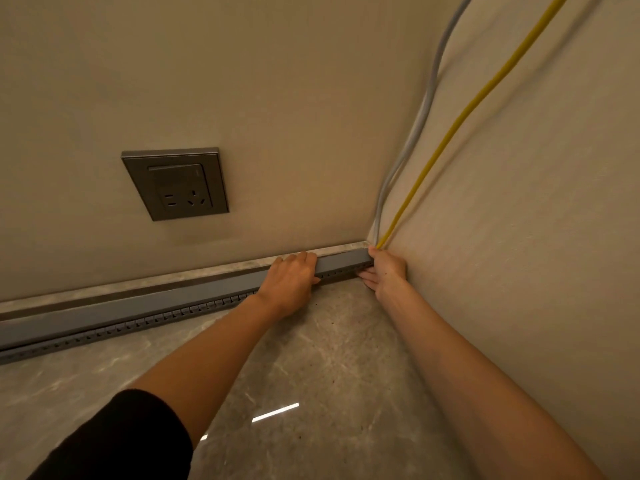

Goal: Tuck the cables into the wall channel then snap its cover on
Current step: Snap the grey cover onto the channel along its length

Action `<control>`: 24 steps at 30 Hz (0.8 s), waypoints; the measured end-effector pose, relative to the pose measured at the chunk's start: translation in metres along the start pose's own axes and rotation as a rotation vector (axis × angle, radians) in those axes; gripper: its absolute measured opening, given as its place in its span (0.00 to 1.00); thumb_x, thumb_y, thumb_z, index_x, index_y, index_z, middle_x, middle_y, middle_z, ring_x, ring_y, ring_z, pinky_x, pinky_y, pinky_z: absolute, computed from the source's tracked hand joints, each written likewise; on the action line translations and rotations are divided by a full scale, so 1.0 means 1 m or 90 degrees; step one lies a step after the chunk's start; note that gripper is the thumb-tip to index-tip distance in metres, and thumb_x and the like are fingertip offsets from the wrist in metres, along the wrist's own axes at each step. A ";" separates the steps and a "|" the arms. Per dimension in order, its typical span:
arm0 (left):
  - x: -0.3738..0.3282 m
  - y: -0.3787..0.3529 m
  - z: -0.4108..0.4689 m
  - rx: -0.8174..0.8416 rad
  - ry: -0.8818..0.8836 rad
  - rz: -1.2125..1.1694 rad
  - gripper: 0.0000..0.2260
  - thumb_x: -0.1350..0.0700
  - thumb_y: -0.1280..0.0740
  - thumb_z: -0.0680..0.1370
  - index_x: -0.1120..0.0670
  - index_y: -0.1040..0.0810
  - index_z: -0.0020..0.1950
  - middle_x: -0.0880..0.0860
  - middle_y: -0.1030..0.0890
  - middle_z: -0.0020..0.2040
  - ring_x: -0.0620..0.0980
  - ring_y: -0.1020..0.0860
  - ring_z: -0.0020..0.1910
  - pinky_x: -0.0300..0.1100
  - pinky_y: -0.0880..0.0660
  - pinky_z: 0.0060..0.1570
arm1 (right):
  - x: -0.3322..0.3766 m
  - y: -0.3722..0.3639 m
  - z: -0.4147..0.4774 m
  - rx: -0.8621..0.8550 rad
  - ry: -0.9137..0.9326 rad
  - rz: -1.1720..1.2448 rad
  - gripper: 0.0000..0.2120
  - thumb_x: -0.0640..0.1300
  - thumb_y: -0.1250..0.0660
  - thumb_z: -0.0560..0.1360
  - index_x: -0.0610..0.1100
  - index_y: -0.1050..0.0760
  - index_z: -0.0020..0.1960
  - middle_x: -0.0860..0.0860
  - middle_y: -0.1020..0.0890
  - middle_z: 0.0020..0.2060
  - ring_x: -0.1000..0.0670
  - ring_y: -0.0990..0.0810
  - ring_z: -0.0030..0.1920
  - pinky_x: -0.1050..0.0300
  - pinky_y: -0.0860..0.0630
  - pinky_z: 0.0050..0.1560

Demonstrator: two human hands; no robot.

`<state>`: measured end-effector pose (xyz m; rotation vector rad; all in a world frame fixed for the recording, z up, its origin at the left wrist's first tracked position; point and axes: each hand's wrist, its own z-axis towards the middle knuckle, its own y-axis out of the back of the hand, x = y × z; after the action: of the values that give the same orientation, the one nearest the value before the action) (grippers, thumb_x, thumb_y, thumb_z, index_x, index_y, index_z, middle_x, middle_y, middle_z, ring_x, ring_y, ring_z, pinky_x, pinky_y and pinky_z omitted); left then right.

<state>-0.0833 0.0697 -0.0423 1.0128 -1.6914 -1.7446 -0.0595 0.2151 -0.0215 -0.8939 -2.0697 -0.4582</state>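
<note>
The left hand grips the grey cover, its fingers curled over the top edge and the thumb against the front face. The right hand pinches the cover's end in the wall corner, thumb on top and fingers laid fairly straight along the lower front. The cover sits on the slotted channel. Both run lengthwise along the foot of the back wall, from the left edge to the corner, on the floor. A yellow cable and a grey cable drop down the corner to the channel's end. A socket sits on the wall above the channel. Open floor lies in front.
</note>
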 end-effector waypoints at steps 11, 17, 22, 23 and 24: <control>0.013 -0.003 -0.010 0.009 0.005 0.007 0.17 0.53 0.43 0.81 0.59 0.36 0.67 0.58 0.28 0.65 0.58 0.29 0.63 0.49 0.32 0.60 | -0.004 -0.011 0.003 -0.182 0.094 -0.003 0.11 0.39 0.30 0.73 0.31 0.20 0.50 0.38 0.17 0.52 0.47 0.24 0.42 0.51 0.23 0.50; 0.018 -0.010 -0.007 -0.021 -0.004 0.016 0.17 0.53 0.44 0.81 0.59 0.35 0.67 0.58 0.29 0.65 0.57 0.32 0.64 0.49 0.33 0.60 | -0.009 -0.017 0.004 -0.251 0.156 -0.056 0.13 0.42 0.28 0.71 0.34 0.18 0.51 0.37 0.15 0.47 0.45 0.20 0.42 0.47 0.22 0.50; 0.017 -0.013 -0.002 -0.075 -0.013 0.001 0.13 0.59 0.40 0.80 0.64 0.29 0.61 0.62 0.28 0.60 0.61 0.30 0.60 0.51 0.33 0.58 | -0.008 -0.015 0.012 -0.258 0.169 -0.154 0.17 0.47 0.27 0.70 0.35 0.18 0.51 0.37 0.15 0.49 0.39 0.17 0.50 0.49 0.21 0.48; 0.016 -0.013 -0.002 -0.097 -0.028 -0.004 0.12 0.61 0.37 0.78 0.66 0.27 0.58 0.64 0.26 0.57 0.63 0.28 0.57 0.53 0.31 0.55 | -0.006 -0.015 0.013 -0.259 0.167 -0.175 0.18 0.47 0.27 0.70 0.34 0.19 0.52 0.37 0.16 0.50 0.39 0.18 0.51 0.49 0.22 0.49; 0.016 -0.015 -0.001 -0.115 -0.040 -0.012 0.10 0.63 0.34 0.76 0.67 0.25 0.53 0.66 0.24 0.52 0.65 0.25 0.53 0.53 0.28 0.51 | -0.005 -0.014 0.013 -0.258 0.165 -0.194 0.18 0.46 0.27 0.70 0.34 0.20 0.54 0.37 0.17 0.52 0.38 0.18 0.53 0.49 0.22 0.50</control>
<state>-0.0900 0.0586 -0.0591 0.9040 -1.5337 -1.9200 -0.0750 0.2110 -0.0337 -0.6972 -1.9058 -1.1268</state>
